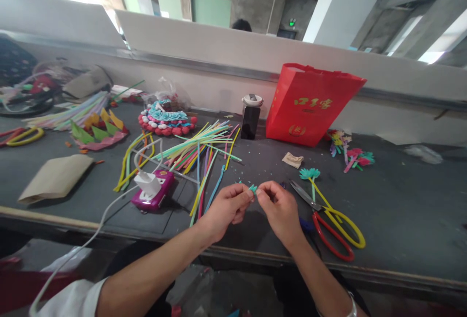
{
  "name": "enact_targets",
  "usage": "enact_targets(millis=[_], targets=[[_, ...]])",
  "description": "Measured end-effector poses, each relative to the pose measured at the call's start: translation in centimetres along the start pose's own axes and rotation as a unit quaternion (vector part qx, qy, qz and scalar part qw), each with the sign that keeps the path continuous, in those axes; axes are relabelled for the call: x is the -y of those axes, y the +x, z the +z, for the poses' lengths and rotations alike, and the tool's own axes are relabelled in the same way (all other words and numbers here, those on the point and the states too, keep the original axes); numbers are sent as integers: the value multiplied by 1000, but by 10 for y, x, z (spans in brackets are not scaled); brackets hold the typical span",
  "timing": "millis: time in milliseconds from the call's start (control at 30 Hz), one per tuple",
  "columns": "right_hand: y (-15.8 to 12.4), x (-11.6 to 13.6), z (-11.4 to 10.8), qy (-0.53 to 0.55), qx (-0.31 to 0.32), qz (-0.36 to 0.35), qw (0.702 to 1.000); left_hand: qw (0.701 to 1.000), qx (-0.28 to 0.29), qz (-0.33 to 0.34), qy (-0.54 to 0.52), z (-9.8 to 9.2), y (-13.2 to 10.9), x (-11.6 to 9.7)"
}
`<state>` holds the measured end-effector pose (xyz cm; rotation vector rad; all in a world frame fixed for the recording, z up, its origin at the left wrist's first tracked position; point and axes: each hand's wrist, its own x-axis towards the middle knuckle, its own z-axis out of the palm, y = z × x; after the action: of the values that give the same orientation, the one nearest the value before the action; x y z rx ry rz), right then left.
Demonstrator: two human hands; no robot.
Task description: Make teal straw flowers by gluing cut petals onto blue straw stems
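My left hand point(226, 209) pinches a small teal fringed piece point(253, 188) between thumb and fingers, just above the table's front part. The fingers of my right hand point(280, 209) are closed at the other side of this piece, their tips meeting it; they partly cover it. To the right of my right hand lie scissors point(318, 206) with one red and one yellow handle, blades parted. A teal flower point(309, 174) on a thin stem rests beside the blades. Thin coloured straw-like strips point(204, 147) lie in a loose pile left of my hands.
A purple power block point(152, 195) with a white charger and cable stands at left. Behind are a black phone point(251, 121) against a cup and a red paper bag point(310, 105). Further left are a brown envelope point(56, 176) and a colourful paper crown point(100, 134).
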<state>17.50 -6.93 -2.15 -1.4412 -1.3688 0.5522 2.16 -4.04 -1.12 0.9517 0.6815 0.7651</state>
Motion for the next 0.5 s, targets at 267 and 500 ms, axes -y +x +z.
enact_targets(millis=[267,500], targets=[[9,2,-23,48,-21,30,998,1000,-15,4,10,-12,-1,-7],[0,11,-9,-41,45,-68,996,999,8,-20,40,-5,0,0]])
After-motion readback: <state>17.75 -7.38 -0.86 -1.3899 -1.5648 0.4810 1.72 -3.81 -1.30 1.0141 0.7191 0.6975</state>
